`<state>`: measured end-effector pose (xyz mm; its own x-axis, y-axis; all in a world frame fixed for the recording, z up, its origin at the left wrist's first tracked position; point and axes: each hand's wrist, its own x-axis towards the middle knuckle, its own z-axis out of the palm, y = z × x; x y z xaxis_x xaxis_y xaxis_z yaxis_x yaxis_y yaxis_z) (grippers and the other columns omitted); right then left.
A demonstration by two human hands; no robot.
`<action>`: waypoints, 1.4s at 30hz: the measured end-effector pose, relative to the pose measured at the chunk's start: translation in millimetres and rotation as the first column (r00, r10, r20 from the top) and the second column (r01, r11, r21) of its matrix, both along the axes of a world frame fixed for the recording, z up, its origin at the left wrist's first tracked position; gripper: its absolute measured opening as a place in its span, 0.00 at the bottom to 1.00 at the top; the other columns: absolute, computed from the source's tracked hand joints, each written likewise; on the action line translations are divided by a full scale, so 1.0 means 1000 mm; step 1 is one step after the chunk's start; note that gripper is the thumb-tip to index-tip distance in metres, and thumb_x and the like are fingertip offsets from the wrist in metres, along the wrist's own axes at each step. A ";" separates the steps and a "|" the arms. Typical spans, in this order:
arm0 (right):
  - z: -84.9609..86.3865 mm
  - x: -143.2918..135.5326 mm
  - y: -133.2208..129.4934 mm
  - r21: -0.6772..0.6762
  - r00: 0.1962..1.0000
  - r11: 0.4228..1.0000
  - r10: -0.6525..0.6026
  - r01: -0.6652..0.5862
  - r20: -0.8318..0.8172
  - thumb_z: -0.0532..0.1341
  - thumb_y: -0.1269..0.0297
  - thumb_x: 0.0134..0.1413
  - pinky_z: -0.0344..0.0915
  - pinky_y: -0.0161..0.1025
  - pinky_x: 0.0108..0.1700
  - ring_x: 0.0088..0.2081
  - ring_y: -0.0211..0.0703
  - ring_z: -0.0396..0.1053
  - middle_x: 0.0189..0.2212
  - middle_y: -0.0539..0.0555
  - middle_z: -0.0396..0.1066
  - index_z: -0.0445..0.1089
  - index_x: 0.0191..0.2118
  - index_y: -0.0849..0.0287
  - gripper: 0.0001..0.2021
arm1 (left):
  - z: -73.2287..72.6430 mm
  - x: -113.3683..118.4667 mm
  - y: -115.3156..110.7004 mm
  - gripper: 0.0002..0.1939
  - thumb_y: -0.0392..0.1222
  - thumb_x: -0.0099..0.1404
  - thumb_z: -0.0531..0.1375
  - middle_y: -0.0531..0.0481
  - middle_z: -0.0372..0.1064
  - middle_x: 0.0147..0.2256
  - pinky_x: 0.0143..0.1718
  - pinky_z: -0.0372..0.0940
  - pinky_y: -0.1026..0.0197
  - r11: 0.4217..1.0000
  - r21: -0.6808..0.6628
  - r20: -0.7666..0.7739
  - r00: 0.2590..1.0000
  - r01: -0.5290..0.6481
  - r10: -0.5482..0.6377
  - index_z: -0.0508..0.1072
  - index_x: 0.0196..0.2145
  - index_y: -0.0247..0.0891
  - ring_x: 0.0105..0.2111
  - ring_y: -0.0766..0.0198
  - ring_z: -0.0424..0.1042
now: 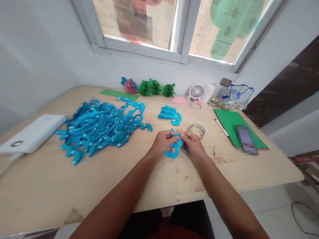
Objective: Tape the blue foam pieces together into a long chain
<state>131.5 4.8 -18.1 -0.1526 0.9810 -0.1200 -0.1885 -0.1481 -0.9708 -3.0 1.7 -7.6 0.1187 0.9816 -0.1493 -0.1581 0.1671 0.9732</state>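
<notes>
Near the middle of the table, my left hand (163,142) pinches a curved blue paper piece (173,152) from its left side. My right hand (192,142) grips the upper right part of the same piece, its fingertips close to the left ones. The lower curve of the paper hangs below the fingers. A dark blue object (183,150), partly hidden, lies beside the right fingers. Just beyond the hands is a small row of blue paper pieces (168,113). To the left spreads a large pile of blue paper shapes (99,124) with white patches.
Metal rings (196,131) lie right of the hands. Behind stand green paper figures (154,88), a small fan (196,91) and a bottle (220,91). Green sheets (228,121) are at right, a white device (35,132) at left.
</notes>
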 end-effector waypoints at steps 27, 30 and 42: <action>-0.004 0.001 0.001 0.120 0.997 0.991 0.043 -0.052 0.070 0.64 0.55 0.43 0.46 0.28 0.12 0.12 0.27 0.49 0.11 0.42 0.55 0.66 0.24 0.61 0.14 | -0.002 -0.002 0.003 0.08 0.42 0.47 0.63 0.55 0.64 0.18 0.16 0.57 0.70 1.000 -0.009 0.002 1.000 -0.011 0.011 0.70 0.22 0.34 0.16 0.73 0.61; -0.006 0.002 0.002 0.141 0.997 0.990 -0.010 0.000 0.074 0.63 0.55 0.44 0.46 0.28 0.12 0.12 0.28 0.50 0.12 0.42 0.55 0.65 0.24 0.60 0.13 | 0.001 -0.004 0.003 0.10 0.43 0.47 0.64 0.54 0.66 0.21 0.17 0.59 0.69 0.999 -0.014 0.028 0.999 0.039 -0.039 0.71 0.24 0.34 0.19 0.70 0.63; 0.003 0.006 0.007 0.203 0.969 0.961 -0.215 0.187 0.125 0.55 0.45 0.49 0.57 0.33 0.25 0.22 0.35 0.61 0.19 0.51 0.67 0.69 0.24 0.62 0.23 | 0.004 -0.022 0.012 0.08 0.41 0.49 0.60 0.53 0.66 0.17 0.16 0.57 0.68 0.998 0.065 -0.221 0.975 -0.024 0.038 0.70 0.19 0.34 0.17 0.70 0.62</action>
